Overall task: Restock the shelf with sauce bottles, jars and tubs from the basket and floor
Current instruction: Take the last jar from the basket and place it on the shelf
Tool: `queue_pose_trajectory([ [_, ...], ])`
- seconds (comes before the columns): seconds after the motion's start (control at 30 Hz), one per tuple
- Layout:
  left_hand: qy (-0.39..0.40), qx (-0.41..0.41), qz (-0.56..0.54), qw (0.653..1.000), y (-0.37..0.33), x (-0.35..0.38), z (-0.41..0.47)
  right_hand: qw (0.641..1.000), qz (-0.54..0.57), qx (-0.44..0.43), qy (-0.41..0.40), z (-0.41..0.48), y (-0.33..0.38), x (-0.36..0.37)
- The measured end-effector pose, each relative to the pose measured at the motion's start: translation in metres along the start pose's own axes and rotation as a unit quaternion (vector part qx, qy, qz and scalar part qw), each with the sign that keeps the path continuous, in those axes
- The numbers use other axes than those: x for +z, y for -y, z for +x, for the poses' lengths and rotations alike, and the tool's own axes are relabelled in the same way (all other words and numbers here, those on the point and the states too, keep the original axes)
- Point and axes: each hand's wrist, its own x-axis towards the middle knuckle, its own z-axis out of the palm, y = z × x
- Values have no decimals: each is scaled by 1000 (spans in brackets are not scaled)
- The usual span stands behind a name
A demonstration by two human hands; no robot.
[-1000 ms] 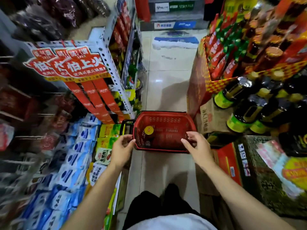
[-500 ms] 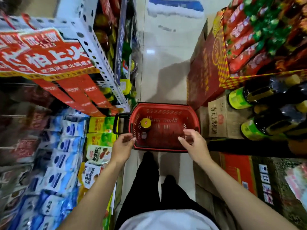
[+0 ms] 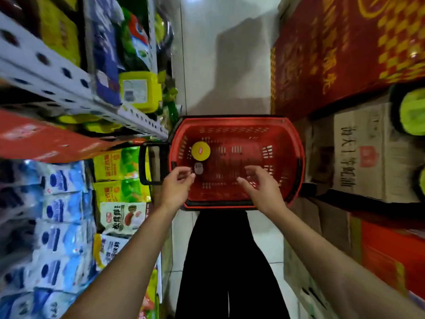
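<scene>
In the left part of the red basket (image 3: 234, 122), a jar (image 3: 200, 151) with a round yellow lid, seen from straight above and standing on the mesh bottom. Just on the near side of it, touching or almost touching, a smaller item (image 3: 198, 168) with a grey top, too blurred to tell what kind. Basket itself down on the pale tiled floor (image 3: 225, 65) of a narrow aisle, with its black handle (image 3: 147, 164) sticking out to the left.

Over the near half of the basket, both hands, holding nothing. Above the near left corner, the left hand (image 3: 176, 188), fingers (image 3: 187, 179) loosely curled with thumb and tips close together, just beside the smaller item but not on it. Above the middle right, the right hand (image 3: 264, 189), fingers (image 3: 249, 184) apart and gently bent, palm turned down and inward. Cannot tell whether either wrist brushes the rim.

On the near side of the basket, black trousers (image 3: 225, 261). To the left, a white perforated shelf (image 3: 69, 81) carrying a yellow tub (image 3: 138, 90). Lower down, yellow-green packets (image 3: 119, 164) and rows of blue-and-white packets (image 3: 57, 226), all blurred. To the right, a red carton (image 3: 333, 54) with gold print, and beneath it a brown cardboard box (image 3: 363, 153) with dark lettering. At the far right edge, a green round object (image 3: 411, 111).
</scene>
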Motion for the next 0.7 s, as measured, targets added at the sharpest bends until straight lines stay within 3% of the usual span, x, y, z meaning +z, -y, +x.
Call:
queue_pose_trajectory([
  [0.23,-18,-39,-6,999,57,63,122,999,34,15,8,107,-70,76],
  [0.4,-78,-42,19,996,88,88,185,999,20,12,35,167,-109,120],
  [0.7,-147,-86,-40,985,135,114,283,995,51,-24,80,254,-147,193],
])
